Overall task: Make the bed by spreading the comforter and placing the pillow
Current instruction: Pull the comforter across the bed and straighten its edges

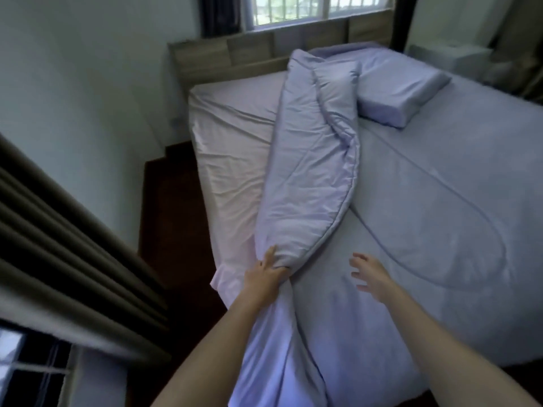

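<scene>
My left hand (266, 273) was clenched on the comforter's (308, 171) folded-back flap at the foot of the bed (232, 148); right hand (371, 273) was released, fingers spread just above it. Pillow (396, 89) sat by the headboard (235, 58). Best move, I judged: grab the flap's edge with both hands, pull it toward the bare sheet (235, 136), keep tension even.

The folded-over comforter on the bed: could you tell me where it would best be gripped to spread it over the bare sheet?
Probably along the piped edge of the folded-over comforter near the foot, where the left hand already pinches it. The right hand, open above the flat part, could take the same edge further up, coming from the foot of the bed. The fold lies toward the bare sheet, so pulling that way should unfold it.
</scene>
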`<state>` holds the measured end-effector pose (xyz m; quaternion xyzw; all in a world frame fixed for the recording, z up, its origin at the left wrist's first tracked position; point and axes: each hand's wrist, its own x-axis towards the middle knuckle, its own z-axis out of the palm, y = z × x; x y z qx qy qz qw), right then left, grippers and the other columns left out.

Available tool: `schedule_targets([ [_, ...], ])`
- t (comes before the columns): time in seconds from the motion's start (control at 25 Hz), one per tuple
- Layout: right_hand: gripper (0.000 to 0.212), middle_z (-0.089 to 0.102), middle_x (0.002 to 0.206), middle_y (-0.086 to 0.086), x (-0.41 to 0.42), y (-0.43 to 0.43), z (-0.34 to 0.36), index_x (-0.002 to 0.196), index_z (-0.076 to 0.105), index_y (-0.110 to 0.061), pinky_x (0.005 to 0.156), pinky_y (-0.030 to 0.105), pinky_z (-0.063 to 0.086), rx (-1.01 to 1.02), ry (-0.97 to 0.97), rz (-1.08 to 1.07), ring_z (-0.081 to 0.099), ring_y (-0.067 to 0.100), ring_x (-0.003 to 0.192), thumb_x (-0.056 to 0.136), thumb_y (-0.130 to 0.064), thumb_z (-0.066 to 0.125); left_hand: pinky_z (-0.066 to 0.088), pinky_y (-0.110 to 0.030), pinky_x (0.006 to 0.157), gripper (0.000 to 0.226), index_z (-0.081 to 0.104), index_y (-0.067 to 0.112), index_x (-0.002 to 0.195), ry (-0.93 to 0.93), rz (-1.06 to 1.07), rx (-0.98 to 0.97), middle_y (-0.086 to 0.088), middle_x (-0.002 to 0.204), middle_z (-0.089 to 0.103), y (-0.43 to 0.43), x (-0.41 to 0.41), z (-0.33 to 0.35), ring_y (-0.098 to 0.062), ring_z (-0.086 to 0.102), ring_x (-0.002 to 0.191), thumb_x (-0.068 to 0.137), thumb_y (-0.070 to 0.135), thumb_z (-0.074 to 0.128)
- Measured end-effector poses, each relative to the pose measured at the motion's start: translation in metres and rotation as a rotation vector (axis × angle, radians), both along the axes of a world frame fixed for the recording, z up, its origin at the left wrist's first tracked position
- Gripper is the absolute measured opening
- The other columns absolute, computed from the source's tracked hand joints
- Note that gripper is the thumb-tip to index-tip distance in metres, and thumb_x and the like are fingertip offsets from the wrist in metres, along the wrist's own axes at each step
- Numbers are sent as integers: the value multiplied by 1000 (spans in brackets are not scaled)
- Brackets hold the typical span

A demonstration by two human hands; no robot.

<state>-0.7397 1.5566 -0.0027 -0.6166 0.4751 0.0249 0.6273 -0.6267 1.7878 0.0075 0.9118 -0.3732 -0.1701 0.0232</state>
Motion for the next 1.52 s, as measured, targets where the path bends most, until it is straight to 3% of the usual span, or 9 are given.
schedule_targets([
  [0.12,36,54,118,4,24,6,-12,132,47,-17,84,38,38,18,-36,-114,54,23,98,96,-21,47,50,-41,81,60,42,39,137,-56,-38,-130,-3,133,39,32,53,-15,-32,53,109,87,6,44],
  [0.32,31,62,105,18,73,66,-57,120,60,-4,71,32,47,-290,180,-122,56,24,82,91,-16,54,49,-39,66,57,33,32,136,25,204,-92,-5,113,36,124,143,-45,-30,57,83,85,11,43],
  [0.4,32,59,120,25,93,105,-71,115,61,0,90,41,48,-438,323,31,59,32,102,88,-17,58,47,-41,75,53,28,28,135,195,321,-83,-8,120,38,149,156,-61,-34,59,90,86,12,41],
  [0.6,74,21,154,20,135,184,-65,146,35,-21,111,29,27,-499,551,463,28,34,140,76,-37,54,47,-42,96,67,17,29,144,626,321,45,-17,135,47,159,197,-91,-37,54,116,85,27,46],
  [0.72,81,5,159,19,138,188,-70,150,20,-24,116,31,20,-491,642,467,13,33,146,78,-43,51,46,-39,100,58,25,29,146,566,95,230,-14,140,46,150,226,-86,-34,51,122,89,26,40],
  [0.92,73,-18,159,4,160,201,-82,150,-3,-36,114,58,8,-461,707,354,-10,31,147,91,-61,34,43,-40,102,46,41,15,136,462,-109,201,-17,142,41,120,279,-62,-35,47,125,91,23,43],
  [1.24,65,8,161,-4,283,170,-88,151,7,-34,112,63,6,-681,415,14,6,22,148,95,-56,30,42,-35,99,43,45,11,134,279,-312,73,-16,136,49,-22,412,-27,-33,50,121,92,19,44],
  [1.36,60,28,157,-1,349,136,-77,150,16,-31,116,51,16,-551,137,-132,27,24,143,96,-51,34,43,-36,98,39,49,8,128,269,-407,77,-21,132,52,-72,444,-33,-36,52,117,91,17,46],
  [1.52,72,23,158,0,409,110,-66,151,10,-29,117,33,23,-382,-32,-131,28,24,143,93,-47,48,42,-36,101,44,46,6,133,287,-460,113,-23,133,51,-103,484,-37,-37,50,121,91,15,50],
])
